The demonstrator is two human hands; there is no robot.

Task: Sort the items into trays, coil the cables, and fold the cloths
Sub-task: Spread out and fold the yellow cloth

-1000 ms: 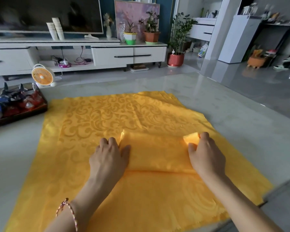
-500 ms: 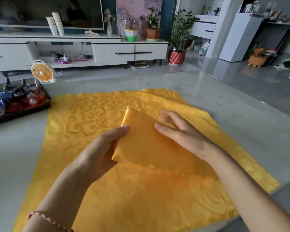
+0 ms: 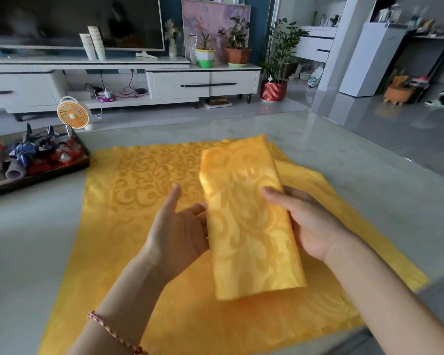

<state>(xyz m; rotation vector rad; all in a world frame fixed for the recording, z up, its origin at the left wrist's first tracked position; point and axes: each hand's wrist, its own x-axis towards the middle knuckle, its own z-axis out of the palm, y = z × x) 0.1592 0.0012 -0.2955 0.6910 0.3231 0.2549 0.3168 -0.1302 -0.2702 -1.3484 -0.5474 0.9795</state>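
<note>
Centre frame, folded cloth (image 3: 249, 213) held over spread cloth (image 3: 144, 180): right hand (image 3: 310, 224) grip clamped on its edge, left hand (image 3: 180, 231) curled under it, thumb off. Pinch both edges so the layers stay squared.

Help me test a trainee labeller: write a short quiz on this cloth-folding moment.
1. True or false: the folded cloth lies untouched by either hand.
2. What is spread on the table beneath it? A) a larger yellow cloth B) a blue towel C) a coiled cable
3. On which side of the person does the dark tray sit?
Key: 1 false, since the left hand and right hand both hold it. 2 A. 3 the left.
</note>
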